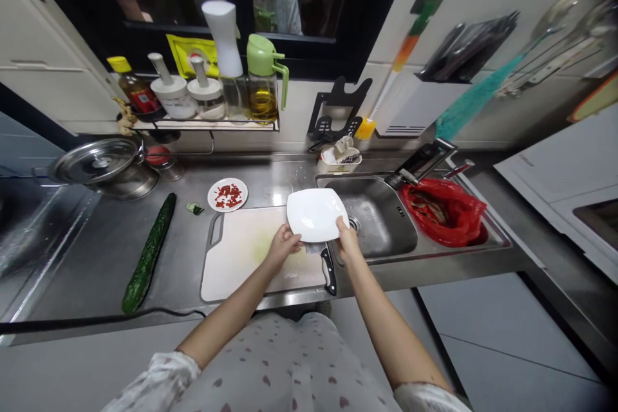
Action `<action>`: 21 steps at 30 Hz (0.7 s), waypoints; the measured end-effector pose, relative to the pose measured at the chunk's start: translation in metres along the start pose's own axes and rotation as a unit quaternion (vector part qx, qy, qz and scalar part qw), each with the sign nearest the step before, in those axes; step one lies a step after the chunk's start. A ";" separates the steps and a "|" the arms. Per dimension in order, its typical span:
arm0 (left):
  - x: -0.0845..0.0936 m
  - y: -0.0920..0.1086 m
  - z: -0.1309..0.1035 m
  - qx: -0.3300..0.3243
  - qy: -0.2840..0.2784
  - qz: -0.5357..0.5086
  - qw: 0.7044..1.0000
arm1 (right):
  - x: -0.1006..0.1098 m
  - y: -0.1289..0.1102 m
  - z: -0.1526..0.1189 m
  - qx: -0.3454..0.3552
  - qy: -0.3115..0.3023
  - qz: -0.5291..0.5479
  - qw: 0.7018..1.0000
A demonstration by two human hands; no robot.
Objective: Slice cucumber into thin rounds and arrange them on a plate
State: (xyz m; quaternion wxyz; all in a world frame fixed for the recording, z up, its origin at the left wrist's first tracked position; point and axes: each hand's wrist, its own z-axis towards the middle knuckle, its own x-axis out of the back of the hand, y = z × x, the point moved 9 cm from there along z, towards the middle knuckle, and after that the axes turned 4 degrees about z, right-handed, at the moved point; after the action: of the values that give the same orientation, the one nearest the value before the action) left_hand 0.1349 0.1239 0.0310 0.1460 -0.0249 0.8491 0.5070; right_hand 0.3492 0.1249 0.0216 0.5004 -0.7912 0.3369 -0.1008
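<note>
At the far left of the frame a lidded steel pot (126, 180) is sitting on the counter; coming in to its right, at lower left, the long green cucumber (150, 254) is lying at a slant, looking uncut along its length, so any slicing there is apparently waiting; just beside its upper end a small green scrap (195, 208) is resting, and that's looking like a trimming.

Moving to left of centre, the small round plate (212, 197) is holding chopped red pieces (228, 194), so that portion is looking finished and set aside; below it the cutting board (232, 257) is lying flat, a faint yellow-green stain showing near its middle, hinting at work already done there.

And now the centre, where the action is: the left hand (281, 246) is pinching the near left edge of the white squarish dish (316, 215), fingers closed narrowly on the rim; the right hand (348, 244) is gripping its right edge just as tightly; together they're holding it over the board's upper right corner and the near left rim of the sink (386, 225), and no food is showing on it, so filling isn't begun.

Just below, the knife (329, 270) is lying at the board's right edge, nobody holding it; over at right, an open red bag (451, 225) is sitting beside the basin, its contents hard to identify.
</note>
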 end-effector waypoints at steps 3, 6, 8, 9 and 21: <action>0.018 0.006 0.010 -0.011 0.031 -0.023 0.999 | -0.025 0.003 0.004 0.007 -0.030 -0.022 0.999; 0.034 0.012 0.019 -0.020 0.054 -0.036 0.998 | -0.042 -0.002 0.010 0.043 -0.035 -0.083 0.995; 0.046 0.016 0.027 -0.021 0.069 -0.036 0.997 | -0.053 -0.006 0.015 0.069 -0.045 -0.142 0.986; 0.053 0.018 0.030 -0.022 0.077 -0.036 0.996 | -0.059 -0.006 0.018 0.074 -0.058 -0.169 0.981; 0.126 0.027 0.083 -0.027 0.153 0.003 0.988 | -0.138 0.020 0.061 0.070 -0.192 -0.407 0.890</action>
State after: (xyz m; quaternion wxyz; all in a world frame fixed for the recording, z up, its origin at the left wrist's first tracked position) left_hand 0.0278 0.2220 -0.0170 0.0120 -0.1034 0.8477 0.5202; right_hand 0.2670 0.2508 -0.0001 0.5242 -0.8261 -0.1251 -0.1649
